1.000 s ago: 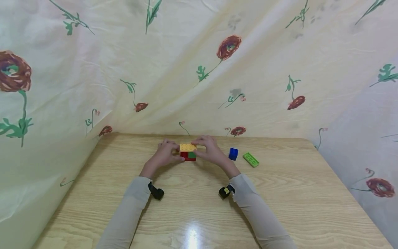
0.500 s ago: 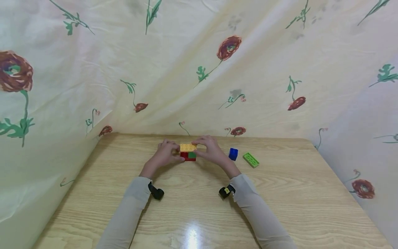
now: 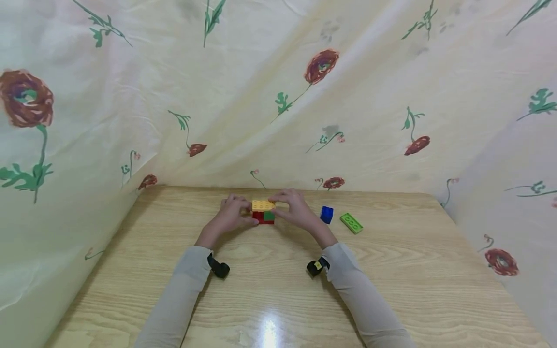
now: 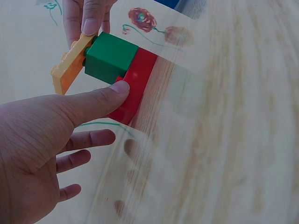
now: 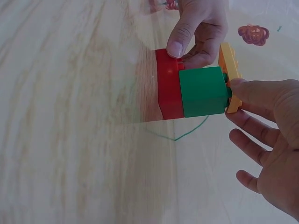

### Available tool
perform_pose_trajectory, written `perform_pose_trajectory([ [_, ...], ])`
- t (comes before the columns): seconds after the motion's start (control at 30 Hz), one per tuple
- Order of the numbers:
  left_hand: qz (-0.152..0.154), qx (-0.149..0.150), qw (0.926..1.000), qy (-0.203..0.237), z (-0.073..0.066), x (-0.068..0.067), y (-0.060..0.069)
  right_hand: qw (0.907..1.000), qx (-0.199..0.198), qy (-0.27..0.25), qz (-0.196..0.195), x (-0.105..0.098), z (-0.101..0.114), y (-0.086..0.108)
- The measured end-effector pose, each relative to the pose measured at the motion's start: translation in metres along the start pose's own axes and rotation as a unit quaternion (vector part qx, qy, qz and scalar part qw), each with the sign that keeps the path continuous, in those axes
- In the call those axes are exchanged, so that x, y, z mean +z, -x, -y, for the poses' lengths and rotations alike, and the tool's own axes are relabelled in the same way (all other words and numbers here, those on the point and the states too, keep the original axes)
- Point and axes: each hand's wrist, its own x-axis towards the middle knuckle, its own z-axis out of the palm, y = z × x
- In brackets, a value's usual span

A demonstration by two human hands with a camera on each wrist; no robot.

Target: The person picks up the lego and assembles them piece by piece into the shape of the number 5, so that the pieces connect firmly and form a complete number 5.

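A small stack of toy building bricks stands on the wooden table. At its base lies a red brick (image 5: pixel 169 91), a green brick (image 5: pixel 203 92) sits on one end of it, and a yellow plate (image 3: pixel 263 206) is on top. In both wrist views, green studs show in a narrow gap under the plate, which overhangs the green brick. My left hand (image 3: pixel 230 214) pinches the red brick, its thumb on the near side. With thumb and fingers, my right hand (image 3: pixel 297 210) holds the yellow plate by its right end.
Right of the stack, a blue brick (image 3: pixel 327 215) and a light green plate (image 3: pixel 351 223) lie on the table (image 3: pixel 265 290). Flower-printed cloth (image 3: pixel 243 96) hangs behind the table and along both sides. Each wrist wears a black strap with a small camera.
Both hands keep the same hold, and the stack shows no clear movement. The printed flowers on the side cloths have shifted inward in the head view.
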Motion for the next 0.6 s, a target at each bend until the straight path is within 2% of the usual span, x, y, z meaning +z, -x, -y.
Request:
perform_pose_trajectory([
  [0.6, 0.004, 0.005, 1.0, -0.004, 0.0017, 0.0002, 0.0026, 0.9999, 0.004, 0.013, -0.002, 0.0042, 0.004, 0.0028],
])
